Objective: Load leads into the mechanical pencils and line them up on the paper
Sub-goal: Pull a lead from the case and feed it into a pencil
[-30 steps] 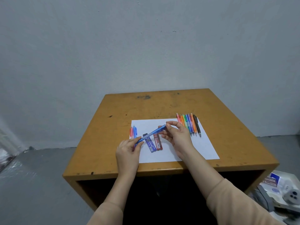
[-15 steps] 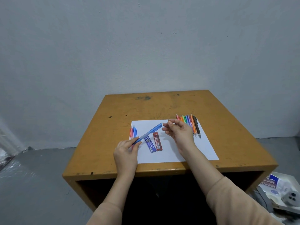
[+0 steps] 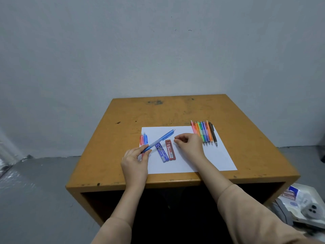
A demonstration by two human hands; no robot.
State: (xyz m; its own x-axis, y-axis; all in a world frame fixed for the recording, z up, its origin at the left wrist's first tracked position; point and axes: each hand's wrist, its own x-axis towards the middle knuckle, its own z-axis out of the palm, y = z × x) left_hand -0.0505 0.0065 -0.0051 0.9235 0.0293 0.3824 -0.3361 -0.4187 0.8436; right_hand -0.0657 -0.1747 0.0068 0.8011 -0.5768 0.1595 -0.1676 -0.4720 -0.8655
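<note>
My left hand grips a blue mechanical pencil near its tip, and the barrel slants up to the right above the white paper. My right hand is low over the paper, just right of the pencil's open end. Its thumb and forefinger pinch a small piece, apparently the pencil's cap, mostly hidden by the fingers. A blue lead case and a red lead case lie side by side under the pencil. A red pencil and a blue pencil lie at the paper's left edge.
Several coloured pencils lie in a close row at the paper's far right corner, with a dark one outermost. The paper lies on a worn orange wooden table against a grey wall. A white tray of odds and ends sits on the floor at the lower right.
My right hand came off the pencil's end with a small piece pinched, then dropped toward the paper. My left hand kept hold of the blue pencil and shifted slightly left.
</note>
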